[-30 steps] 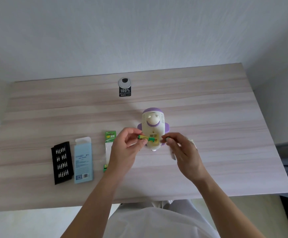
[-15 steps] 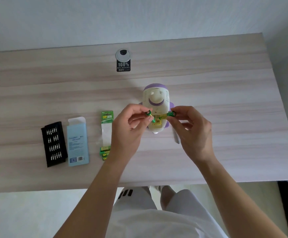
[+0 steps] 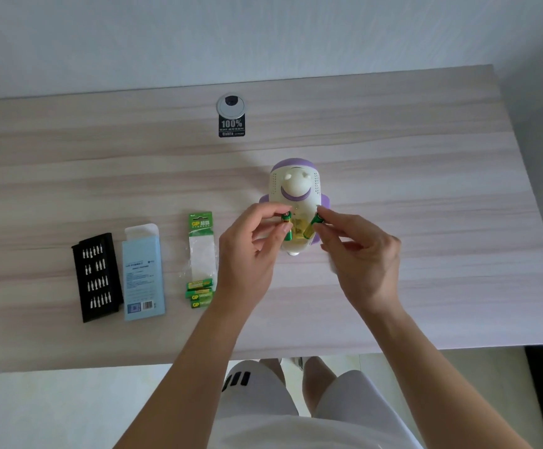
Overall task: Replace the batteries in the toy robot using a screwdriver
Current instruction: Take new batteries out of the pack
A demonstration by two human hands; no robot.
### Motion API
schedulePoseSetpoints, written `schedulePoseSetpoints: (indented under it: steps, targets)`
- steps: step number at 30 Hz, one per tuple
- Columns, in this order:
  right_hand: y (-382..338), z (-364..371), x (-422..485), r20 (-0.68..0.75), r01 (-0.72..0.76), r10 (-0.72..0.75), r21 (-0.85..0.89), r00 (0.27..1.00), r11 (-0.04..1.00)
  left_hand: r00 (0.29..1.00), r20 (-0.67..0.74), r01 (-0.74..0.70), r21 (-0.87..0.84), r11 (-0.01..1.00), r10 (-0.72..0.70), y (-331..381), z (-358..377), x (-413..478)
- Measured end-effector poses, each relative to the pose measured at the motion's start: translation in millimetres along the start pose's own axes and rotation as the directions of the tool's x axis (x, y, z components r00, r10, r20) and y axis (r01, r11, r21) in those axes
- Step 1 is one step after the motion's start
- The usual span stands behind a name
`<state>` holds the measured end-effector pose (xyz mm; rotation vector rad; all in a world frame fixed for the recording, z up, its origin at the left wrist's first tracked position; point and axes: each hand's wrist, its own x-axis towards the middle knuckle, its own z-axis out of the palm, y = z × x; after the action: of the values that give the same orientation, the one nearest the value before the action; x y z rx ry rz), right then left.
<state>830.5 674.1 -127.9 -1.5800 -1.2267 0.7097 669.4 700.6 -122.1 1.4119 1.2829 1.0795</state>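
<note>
Lying beneath both hands: white-and-purple plastic toy robot (image 3: 294, 189); left hand (image 3: 250, 251) pinches green cylindrical battery (image 3: 287, 227), right hand (image 3: 357, 254) pinches second green battery (image 3: 312, 226); battery compartment (image 3: 299, 225) partly hidden.

Matt wood-grain table (image 3: 393, 157), smooth plastic toy robot (image 3: 296, 189), glossy green batteries (image 3: 288, 226).

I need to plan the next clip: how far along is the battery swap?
Done: the toy robot lies with its battery compartment open. In hand: the left hand pinches one battery, the right hand another battery, over it; old or new, I cannot tell. Left: seating batteries, then screwing the cover back on.
</note>
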Motion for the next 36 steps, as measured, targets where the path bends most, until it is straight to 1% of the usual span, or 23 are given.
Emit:
schedulePoseSetpoints:
  steps: [4,8,11,16,19,24,28,31,33,36]
  targets:
    - [-1.5,-1.3,-1.5,-0.007,-0.023,0.023,-0.003,1.0,1.0,0.999,0.006,-0.031,0.009,0.999,0.031,-1.8,0.8,0.0]
    - [-0.7,1.1,-2.1,-0.017,-0.003,0.003,-0.028,1.0,1.0,0.997,0.008,-0.072,0.016,0.997,0.072,-6.9,3.4,1.3]
    - [-2.0,3.8,-2.5,-0.018,0.003,-0.004,-0.036,1.0,0.999,0.993,-0.003,-0.116,0.069,0.991,0.116,-9.0,4.6,2.3]
    - [-4.6,6.8,-1.5,-0.027,0.073,-0.076,-0.08,0.997,0.994,0.99,-0.037,-0.127,0.124,0.984,0.133,-14.6,3.3,4.3]
    - [-2.9,8.2,0.9,-0.018,0.116,-0.119,-0.127,0.993,0.985,0.99,-0.027,-0.13,0.157,0.979,0.136,-17.5,4.3,6.5]
    - [3.1,11.2,2.6,0.025,0.182,-0.181,-0.199,0.983,0.963,0.977,0.002,-0.206,0.257,0.944,0.213,-15.8,4.3,11.6]
    - [5.0,12.3,4.1,0.038,0.182,-0.178,-0.204,0.983,0.962,0.96,0.022,-0.272,0.32,0.908,0.28,-14.4,2.9,14.8]
    - [6.4,13.3,5.1,0.047,0.183,-0.177,-0.209,0.983,0.961,0.939,0.062,-0.336,0.382,0.861,0.339,-14.6,0.8,14.8]
    - [7.2,14.0,5.5,0.051,0.181,-0.174,-0.212,0.983,0.96,0.934,0.085,-0.35,0.403,0.845,0.346,-15.8,-0.3,14.1]
    - [7.7,14.3,6.0,0.054,0.182,-0.175,-0.214,0.983,0.96,0.944,0.094,-0.327,0.42,0.846,0.318,-19.9,-0.9,12.8]
